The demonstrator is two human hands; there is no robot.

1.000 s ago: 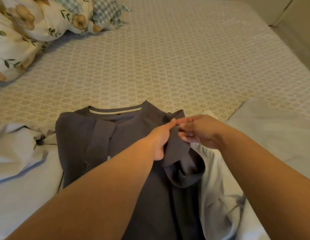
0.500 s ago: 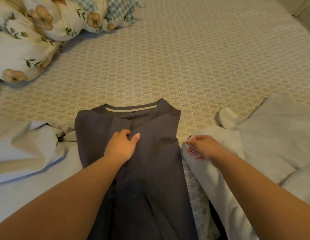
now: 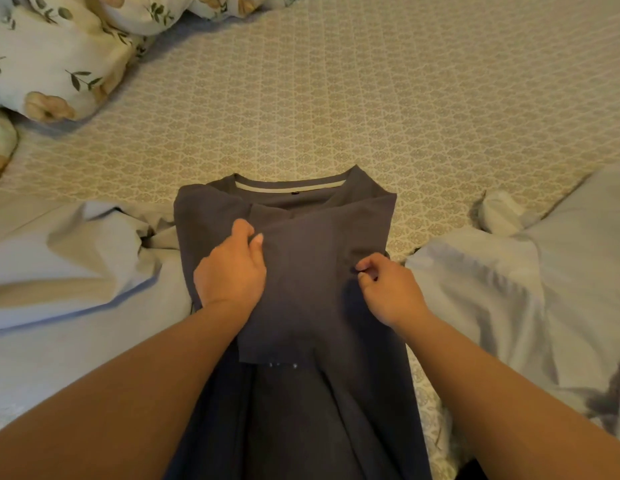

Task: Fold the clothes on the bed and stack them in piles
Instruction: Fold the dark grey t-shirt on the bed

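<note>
A dark grey T-shirt (image 3: 308, 265) lies lengthwise on the bed, collar away from me, with both sides and sleeves folded in over its middle. My left hand (image 3: 232, 271) rests on the folded left part, its fingers curled into the cloth near the sleeve edge. My right hand (image 3: 388, 289) pinches the cloth at the folded right sleeve. The shirt's lower part runs out of view beneath my forearms.
Pale blue-white garments or sheets lie crumpled on the left (image 3: 69, 258) and on the right (image 3: 530, 278) of the shirt. Floral pillows (image 3: 59, 64) sit at the far left. The patterned bed cover (image 3: 336, 98) stretches beyond the collar.
The right sleeve, held up in both hands a second ago, now lies folded flat over the shirt. My right hand came back from the pale cloth onto the shirt's right side.
</note>
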